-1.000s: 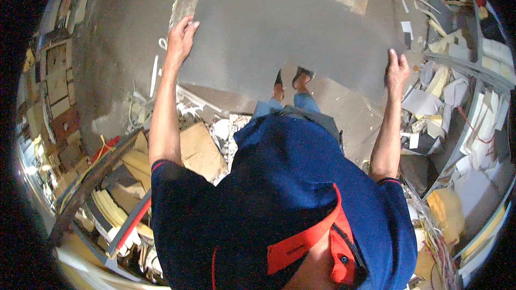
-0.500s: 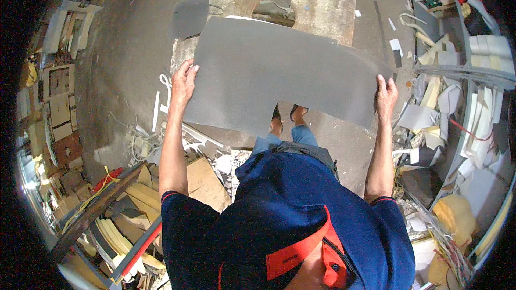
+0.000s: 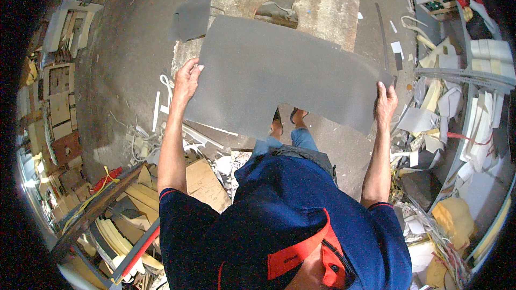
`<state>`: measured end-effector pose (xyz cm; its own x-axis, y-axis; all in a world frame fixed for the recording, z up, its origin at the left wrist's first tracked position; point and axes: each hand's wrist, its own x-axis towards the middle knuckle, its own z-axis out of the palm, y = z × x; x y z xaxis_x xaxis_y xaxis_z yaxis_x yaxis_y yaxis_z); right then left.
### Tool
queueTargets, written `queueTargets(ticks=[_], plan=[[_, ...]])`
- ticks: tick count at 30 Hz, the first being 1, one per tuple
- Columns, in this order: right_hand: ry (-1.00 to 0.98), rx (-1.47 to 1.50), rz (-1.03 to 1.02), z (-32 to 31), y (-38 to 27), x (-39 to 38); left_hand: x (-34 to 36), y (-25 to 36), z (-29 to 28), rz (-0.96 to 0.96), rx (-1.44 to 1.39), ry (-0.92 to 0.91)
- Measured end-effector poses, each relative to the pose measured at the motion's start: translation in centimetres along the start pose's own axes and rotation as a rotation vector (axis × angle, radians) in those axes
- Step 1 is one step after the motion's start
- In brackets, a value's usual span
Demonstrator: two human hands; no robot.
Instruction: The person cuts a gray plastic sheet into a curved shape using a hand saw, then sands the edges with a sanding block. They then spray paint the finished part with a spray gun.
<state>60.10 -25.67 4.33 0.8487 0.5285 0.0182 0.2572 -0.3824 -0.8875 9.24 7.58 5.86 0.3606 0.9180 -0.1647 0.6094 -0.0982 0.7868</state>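
A large dark grey sheet (image 3: 285, 70) is stretched out in front of me, held up between both hands above the floor. My left hand (image 3: 188, 78) is closed on its left edge, thumb on top. At the right edge, near the far corner, my right hand (image 3: 386, 99) grips it the same way; the fingers underneath are hidden. Along the near side the sheet has a notch, through which my feet show. Just past its far left corner lies a smaller dark grey piece (image 3: 193, 17). Worn, stained boards (image 3: 328, 13) lie on the floor beyond, partly covered by the sheet.
White and yellow foam offcuts (image 3: 430, 115) crowd the shelving on the right. A rack of foam strips (image 3: 121, 236) stands at the lower left, beside a tan board (image 3: 207, 185). White strips (image 3: 156, 111) and scraps litter the floor to the left.
The sheet has shifted very slightly, its left part toward the right and its right edge a little nearer to me. Both hands keep their hold.
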Motion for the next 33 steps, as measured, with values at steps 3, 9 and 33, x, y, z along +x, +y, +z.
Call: queueTargets(ticks=[3, 9, 33], plan=[[-0.015, 0.004, 0.042, -0.1, -0.3, -0.3, 0.4, -0.7, -0.1, -0.055, -0.067, -0.08], [-0.016, 0.017, 0.026, 0.3, -0.2, -0.3, 0.5, -1.5, 0.1, 0.001, 0.012, -0.057], [-0.008, -0.106, 0.115, 0.1, 2.0, 0.3, 0.7, -3.1, 0.3, -0.073, 0.123, -0.104]])
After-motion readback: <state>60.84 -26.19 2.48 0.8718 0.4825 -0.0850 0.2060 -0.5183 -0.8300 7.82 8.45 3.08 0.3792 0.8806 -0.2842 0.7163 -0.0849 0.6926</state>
